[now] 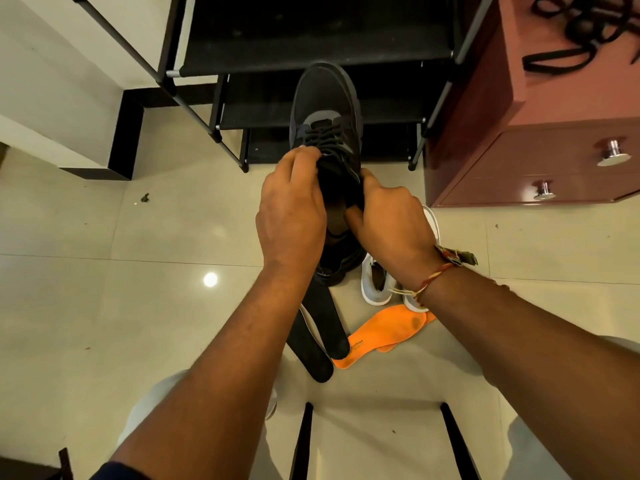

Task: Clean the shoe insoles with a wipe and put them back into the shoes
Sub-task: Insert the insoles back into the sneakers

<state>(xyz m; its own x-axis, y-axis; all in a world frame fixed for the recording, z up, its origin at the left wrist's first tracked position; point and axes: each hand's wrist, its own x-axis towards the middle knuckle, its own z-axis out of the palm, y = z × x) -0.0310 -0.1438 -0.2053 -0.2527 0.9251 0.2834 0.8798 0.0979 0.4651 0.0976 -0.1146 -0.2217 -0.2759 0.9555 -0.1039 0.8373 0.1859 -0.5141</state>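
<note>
Tiled floor (104,306), 6 o'clock: I count two black insoles (322,327), two orange insoles (388,327); left hand (291,209), right hand (391,220) grasp matte black shoe (325,109).

The orange insole (381,332) is printed "Fashion".

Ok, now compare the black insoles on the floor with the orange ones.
The black insoles are plain and dark; the orange insoles are bright, with printed lettering and a dark smudge. The black insoles run nearly straight up the view, the orange insoles slant across it. A black insole's end overlaps the orange insoles. Both pairs lie stacked on the floor, outside any shoe.
</note>
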